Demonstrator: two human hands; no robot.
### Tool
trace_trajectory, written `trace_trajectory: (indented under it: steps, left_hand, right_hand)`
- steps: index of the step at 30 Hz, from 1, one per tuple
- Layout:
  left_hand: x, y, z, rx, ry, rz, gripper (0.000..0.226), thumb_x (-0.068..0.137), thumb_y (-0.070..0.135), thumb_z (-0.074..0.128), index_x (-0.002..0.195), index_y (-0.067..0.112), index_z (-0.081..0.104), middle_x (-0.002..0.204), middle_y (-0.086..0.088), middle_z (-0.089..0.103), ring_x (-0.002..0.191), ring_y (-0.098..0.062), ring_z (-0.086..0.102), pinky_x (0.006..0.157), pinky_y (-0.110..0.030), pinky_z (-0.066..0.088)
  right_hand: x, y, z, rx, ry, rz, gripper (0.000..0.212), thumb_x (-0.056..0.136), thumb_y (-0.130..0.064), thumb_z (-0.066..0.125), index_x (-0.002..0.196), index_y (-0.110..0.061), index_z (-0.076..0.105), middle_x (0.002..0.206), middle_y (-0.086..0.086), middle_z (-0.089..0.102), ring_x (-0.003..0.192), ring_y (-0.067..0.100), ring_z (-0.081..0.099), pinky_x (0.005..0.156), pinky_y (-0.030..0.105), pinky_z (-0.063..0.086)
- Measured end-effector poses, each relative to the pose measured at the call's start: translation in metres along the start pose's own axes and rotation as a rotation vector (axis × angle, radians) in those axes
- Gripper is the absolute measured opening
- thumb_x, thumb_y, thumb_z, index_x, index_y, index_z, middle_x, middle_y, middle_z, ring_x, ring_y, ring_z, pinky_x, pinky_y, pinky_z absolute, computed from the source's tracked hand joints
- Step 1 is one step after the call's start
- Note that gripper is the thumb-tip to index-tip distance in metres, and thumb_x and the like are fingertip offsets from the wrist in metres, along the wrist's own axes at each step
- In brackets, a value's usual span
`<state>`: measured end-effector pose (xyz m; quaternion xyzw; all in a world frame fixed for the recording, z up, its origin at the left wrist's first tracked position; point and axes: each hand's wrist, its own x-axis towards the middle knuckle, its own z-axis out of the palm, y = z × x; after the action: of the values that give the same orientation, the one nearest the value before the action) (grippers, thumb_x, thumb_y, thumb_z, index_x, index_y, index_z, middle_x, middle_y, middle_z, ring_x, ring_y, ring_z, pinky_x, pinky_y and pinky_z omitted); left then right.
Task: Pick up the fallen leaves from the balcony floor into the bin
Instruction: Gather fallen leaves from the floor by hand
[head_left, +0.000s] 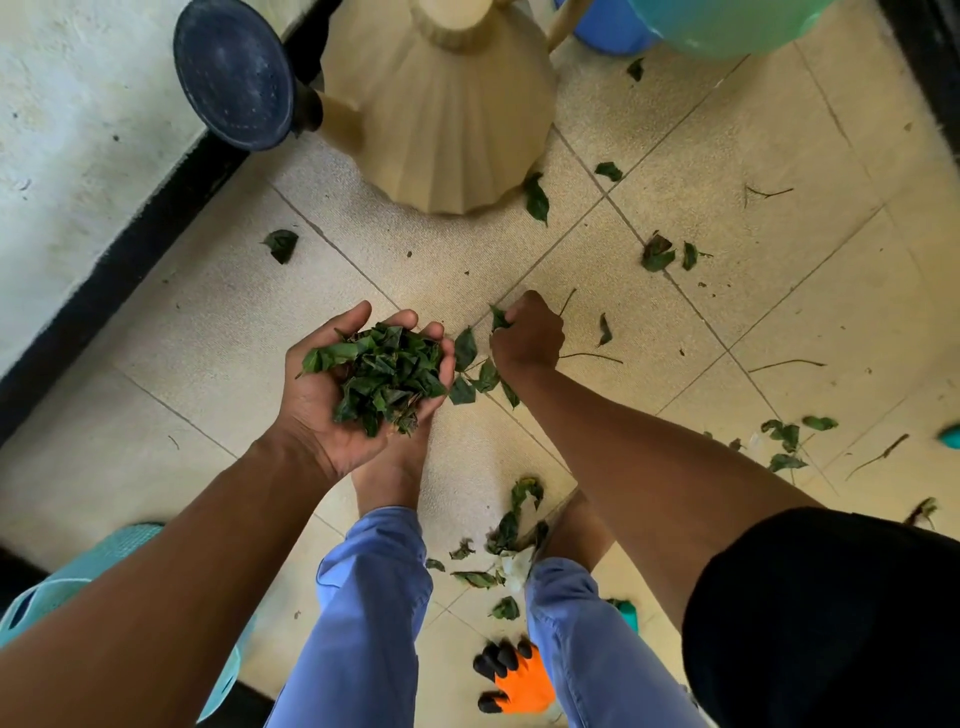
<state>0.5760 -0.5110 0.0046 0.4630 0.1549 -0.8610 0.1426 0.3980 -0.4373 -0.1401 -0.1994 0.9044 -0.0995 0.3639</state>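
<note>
My left hand (332, 410) is cupped palm up above the tiled floor (779, 291) and holds a heap of green leaves (387, 376). Just to its right, my right hand (527, 338) is down at the floor with curled fingers gripping a leaf (500, 318). Several more leaves (475, 371) lie under and between the two hands. Others are scattered over the tiles: one by the wall (281, 244), a pair to the right (660, 253), a clump between my legs (519, 519). A teal mesh bin (124, 551) shows at the lower left, partly behind my left arm.
A beige watering can (447, 130) with a dark rose (234, 73) stands ahead. A blue bucket (608, 26) and a green container (727, 26) sit at the top right. An orange and black glove (514, 675) lies by my right leg. Thin twigs (784, 364) lie to the right.
</note>
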Motion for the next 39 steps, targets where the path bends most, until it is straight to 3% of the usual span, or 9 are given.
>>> trace_trajectory:
  steps: [3,5,9,13,18,22,28,33,39]
  left_hand:
    - [0.000,-0.003,0.002,0.004,-0.003,-0.001,0.036,0.097,0.043,0.051,0.097,0.011,0.068,0.113,-0.011,0.063,0.107,-0.028,0.064,0.091,-0.040,0.056]
    - [-0.001,-0.005,0.004,0.003,-0.011,-0.006,0.036,0.097,0.042,0.050,0.097,0.011,0.067,0.113,-0.011,0.063,0.107,-0.027,0.063,0.089,-0.040,0.056]
    - [0.001,-0.010,0.009,0.017,-0.023,-0.014,0.036,0.098,0.043,0.049,0.096,0.011,0.067,0.113,-0.011,0.062,0.107,-0.027,0.063,0.089,-0.039,0.056]
    - [0.006,-0.015,0.011,0.043,-0.029,-0.022,0.037,0.098,0.043,0.049,0.096,0.011,0.067,0.113,-0.010,0.061,0.107,-0.026,0.062,0.093,-0.038,0.055]
    - [0.008,-0.022,0.010,0.075,-0.026,-0.027,0.037,0.097,0.043,0.050,0.096,0.011,0.068,0.111,-0.011,0.063,0.106,-0.026,0.064,0.091,-0.038,0.056]
    - [0.007,-0.027,0.002,0.093,-0.022,-0.033,0.037,0.098,0.043,0.049,0.098,0.011,0.067,0.113,-0.011,0.063,0.108,-0.027,0.063,0.093,-0.038,0.055]
    - [0.003,-0.035,-0.003,0.085,-0.014,-0.029,0.038,0.099,0.042,0.047,0.097,0.010,0.068,0.114,-0.012,0.064,0.110,-0.029,0.063,0.090,-0.039,0.056]
    - [0.001,-0.041,0.004,0.092,-0.012,-0.025,0.038,0.099,0.043,0.047,0.096,0.010,0.067,0.113,-0.012,0.063,0.108,-0.029,0.063,0.089,-0.039,0.056]
    - [0.006,-0.054,0.015,0.121,-0.019,-0.036,0.038,0.099,0.042,0.047,0.096,0.010,0.067,0.114,-0.012,0.063,0.107,-0.029,0.063,0.087,-0.039,0.057]
  right_hand:
    - [-0.001,0.008,-0.023,0.171,0.006,-0.003,0.031,0.083,0.002,0.074,0.106,-0.010,0.058,0.098,0.006,0.069,0.087,0.018,0.067,0.062,0.018,0.047]
    - [-0.003,0.019,-0.043,0.231,0.002,-0.019,0.036,0.081,0.001,0.078,0.109,-0.010,0.059,0.097,0.005,0.068,0.087,0.016,0.067,0.066,0.024,0.054]
    - [-0.017,0.067,-0.076,0.019,-0.095,-0.191,0.034,0.080,-0.004,0.081,0.106,-0.012,0.061,0.095,0.004,0.071,0.085,0.020,0.069,0.070,0.034,0.057]
    - [-0.033,0.108,-0.072,-0.259,-0.238,-0.289,0.048,0.083,-0.009,0.077,0.125,-0.016,0.053,0.097,0.011,0.073,0.092,0.031,0.071,0.078,0.038,0.057]
    - [-0.040,0.111,-0.043,-0.258,-0.232,-0.303,0.066,0.085,-0.008,0.074,0.142,-0.022,0.043,0.107,0.015,0.071,0.102,0.036,0.068,0.083,0.042,0.058]
    - [-0.040,0.102,-0.025,-0.181,-0.146,-0.230,0.049,0.085,-0.009,0.072,0.126,-0.018,0.048,0.107,0.014,0.069,0.100,0.036,0.067,0.079,0.043,0.058]
    - [-0.037,0.104,-0.028,-0.083,-0.019,-0.008,0.030,0.086,-0.009,0.073,0.114,-0.006,0.063,0.110,0.015,0.070,0.105,0.034,0.066,0.087,0.041,0.056]
    - [-0.053,0.130,-0.047,0.006,-0.020,0.004,0.013,0.081,-0.007,0.079,0.092,-0.008,0.072,0.089,0.010,0.074,0.084,0.027,0.069,0.076,0.043,0.058]
    - [-0.080,0.175,-0.074,0.026,-0.085,0.036,0.010,0.078,-0.003,0.083,0.077,-0.002,0.073,0.074,0.009,0.071,0.072,0.021,0.068,0.068,0.032,0.055]
